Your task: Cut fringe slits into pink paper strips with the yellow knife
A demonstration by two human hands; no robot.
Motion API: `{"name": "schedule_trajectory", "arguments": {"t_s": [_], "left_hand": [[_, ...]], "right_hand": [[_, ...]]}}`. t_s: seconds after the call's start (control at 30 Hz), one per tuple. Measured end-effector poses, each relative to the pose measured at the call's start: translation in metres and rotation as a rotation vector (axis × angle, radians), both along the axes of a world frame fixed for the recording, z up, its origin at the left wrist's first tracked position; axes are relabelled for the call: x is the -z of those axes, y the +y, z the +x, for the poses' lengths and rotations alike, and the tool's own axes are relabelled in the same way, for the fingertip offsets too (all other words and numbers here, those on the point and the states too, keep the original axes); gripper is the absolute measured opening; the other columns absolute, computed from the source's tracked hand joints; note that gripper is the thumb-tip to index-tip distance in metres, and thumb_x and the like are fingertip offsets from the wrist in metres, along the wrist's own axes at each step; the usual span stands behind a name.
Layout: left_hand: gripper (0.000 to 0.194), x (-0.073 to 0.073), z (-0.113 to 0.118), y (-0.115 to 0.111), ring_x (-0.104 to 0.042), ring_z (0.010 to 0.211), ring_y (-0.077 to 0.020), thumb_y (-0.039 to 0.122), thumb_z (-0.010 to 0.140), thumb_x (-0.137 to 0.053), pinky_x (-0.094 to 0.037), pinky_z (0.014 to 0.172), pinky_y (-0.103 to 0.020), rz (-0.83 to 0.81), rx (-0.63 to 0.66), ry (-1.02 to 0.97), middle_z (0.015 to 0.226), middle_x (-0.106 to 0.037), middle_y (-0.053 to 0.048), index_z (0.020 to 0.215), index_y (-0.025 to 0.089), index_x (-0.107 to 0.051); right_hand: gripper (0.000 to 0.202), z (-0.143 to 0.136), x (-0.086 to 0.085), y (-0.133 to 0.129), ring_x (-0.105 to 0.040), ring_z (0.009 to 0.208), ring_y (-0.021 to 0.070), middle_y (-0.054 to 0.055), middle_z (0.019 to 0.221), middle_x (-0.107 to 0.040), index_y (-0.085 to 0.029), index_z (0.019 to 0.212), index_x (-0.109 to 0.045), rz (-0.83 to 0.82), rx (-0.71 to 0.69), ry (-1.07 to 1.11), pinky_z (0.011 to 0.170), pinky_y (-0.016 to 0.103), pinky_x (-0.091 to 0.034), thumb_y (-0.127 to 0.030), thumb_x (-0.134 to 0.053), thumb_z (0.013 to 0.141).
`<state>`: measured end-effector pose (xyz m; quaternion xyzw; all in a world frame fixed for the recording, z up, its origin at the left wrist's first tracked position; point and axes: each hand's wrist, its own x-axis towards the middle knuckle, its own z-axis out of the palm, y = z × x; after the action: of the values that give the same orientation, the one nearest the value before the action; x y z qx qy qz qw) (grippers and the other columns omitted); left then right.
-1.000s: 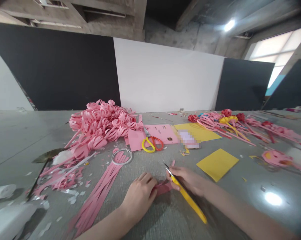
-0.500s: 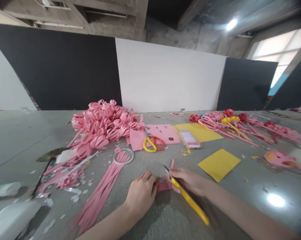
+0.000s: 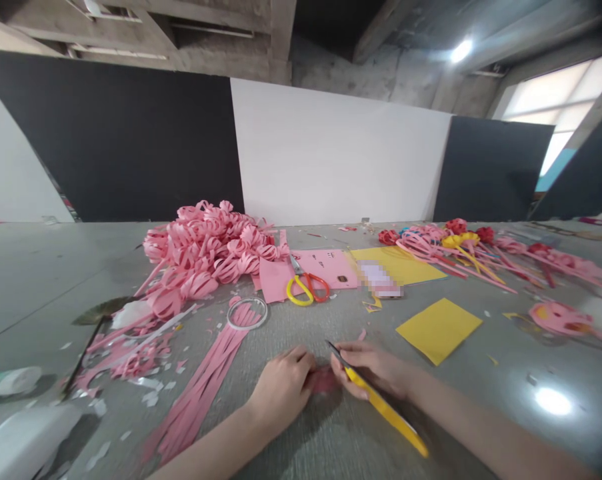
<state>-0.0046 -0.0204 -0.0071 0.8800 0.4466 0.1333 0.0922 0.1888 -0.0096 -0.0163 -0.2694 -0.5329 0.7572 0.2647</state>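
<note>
Near the front centre of the grey table, my left hand (image 3: 285,381) is closed on a small piece of pink paper (image 3: 323,381), partly hidden by the fingers. Just right of it, my right hand (image 3: 368,368) grips a yellow-handled tool (image 3: 388,408) with a dark pointed tip, slanting from upper left to lower right. The right fingertips are close to the pink paper. Left of my hands lie long pink strips (image 3: 213,380), with a roll of clear tape (image 3: 247,313) over their top end.
Scissors (image 3: 308,290) lie on pink sheets (image 3: 275,279) beside a phone (image 3: 381,279). A heap of pink paper flowers (image 3: 205,247) stands back left. A yellow sheet (image 3: 439,331) lies to the right, a white box (image 3: 28,440) front left.
The pink paper between my hands shows less and is blurred. My right hand and the yellow-handled tool have shifted slightly down and turned.
</note>
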Motion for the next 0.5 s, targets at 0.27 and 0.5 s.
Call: {"name": "schedule_trajectory", "arguments": {"t_s": [0.27, 0.5], "left_hand": [[0.015, 0.003, 0.0052, -0.0046, -0.055, 0.072, -0.0152, 0.018, 0.084, -0.039, -0.037, 0.061, -0.023, 0.037, -0.094, 0.009, 0.078, -0.056, 0.0, 0.078, 0.02, -0.054], [0.016, -0.0007, 0.0026, -0.0018, -0.056, 0.072, -0.0155, 0.021, 0.084, -0.039, -0.036, 0.059, -0.023, 0.048, -0.145, 0.041, 0.081, -0.057, -0.001, 0.078, 0.019, -0.053]], "right_hand": [[0.025, -0.003, -0.0029, -0.0018, -0.039, 0.038, 0.0044, -0.004, 0.055, -0.044, -0.013, 0.069, -0.05, -0.021, -0.009, 0.04, 0.041, 0.019, -0.025, -0.034, -0.045, 0.082], [0.024, -0.0033, -0.0046, -0.0024, -0.04, 0.038, 0.0041, -0.004, 0.057, -0.045, -0.013, 0.07, -0.051, -0.023, -0.008, 0.055, 0.042, 0.019, -0.027, -0.033, -0.045, 0.082]]}}
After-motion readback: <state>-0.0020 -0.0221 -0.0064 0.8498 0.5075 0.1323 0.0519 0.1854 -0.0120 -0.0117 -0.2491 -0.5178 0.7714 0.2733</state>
